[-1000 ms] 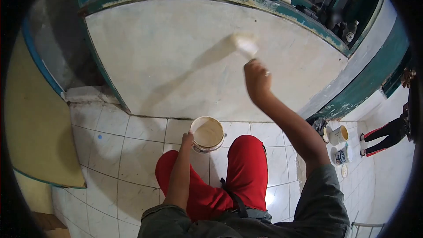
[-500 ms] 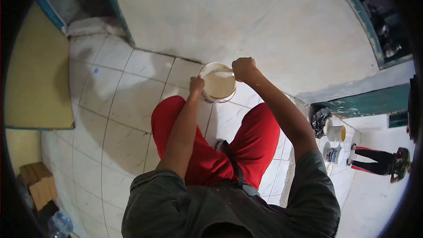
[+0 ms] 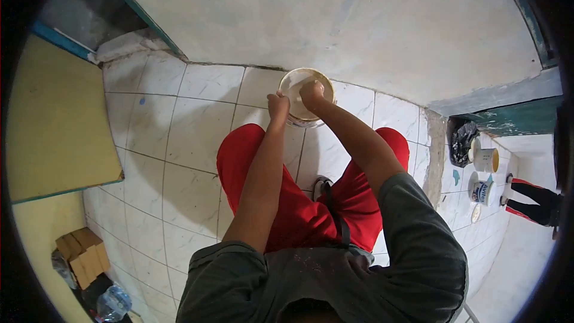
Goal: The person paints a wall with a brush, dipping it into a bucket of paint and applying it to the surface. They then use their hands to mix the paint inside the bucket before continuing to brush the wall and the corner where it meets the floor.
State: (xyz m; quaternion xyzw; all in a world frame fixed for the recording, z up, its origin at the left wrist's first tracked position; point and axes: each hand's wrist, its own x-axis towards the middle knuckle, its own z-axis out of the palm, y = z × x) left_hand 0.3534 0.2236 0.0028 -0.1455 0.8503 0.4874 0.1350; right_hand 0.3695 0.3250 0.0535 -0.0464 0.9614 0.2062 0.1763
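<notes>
A round paint bucket stands on the tiled floor between my knees, close to the wall. Off-white paint covers its inside. My left hand grips the left side of the rim with its fingers closed. Over the bucket's mouth, my right hand is closed in a fist, reaching down inside the rim. A pale, narrow tool is in that fist, mostly hidden by the hand; its exact kind cannot be made out.
A wall rises just beyond the bucket. At right are a black plastic bag, a yellowish bucket, a labelled white bucket and a standing person. A yellow panel and cardboard box are at left.
My right hand has moved from above the bucket's right rim leftward and down into its mouth, with the pale tool. My left hand stays on the rim. The whole view has shifted.
</notes>
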